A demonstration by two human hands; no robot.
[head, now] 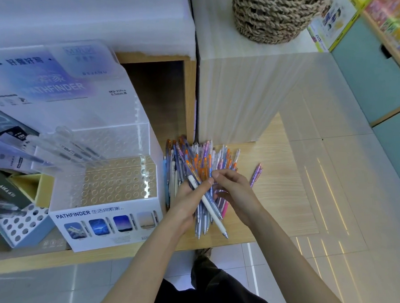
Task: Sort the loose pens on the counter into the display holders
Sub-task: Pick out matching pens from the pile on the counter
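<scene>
A pile of loose pens (194,158) in orange, blue, pink and white lies on the wooden counter (275,193). My left hand (187,203) grips a bundle of several pens (206,216), tips pointing toward me, a white pen (211,211) lying across the top. My right hand (233,191) pinches the upper end of that bundle with its fingertips. A purple pen (256,175) lies apart to the right. The clear PATHFINDER display holder (109,211) with rows of round holes stands to the left, and a few clear pens (73,148) lean in its back.
A smaller blue holder with holes (19,224) sits at the far left among boxed stationery. A white block (242,98) rises behind the pile, with a woven basket (277,10) on top. The counter's front edge runs just under my wrists; tiled floor lies to the right.
</scene>
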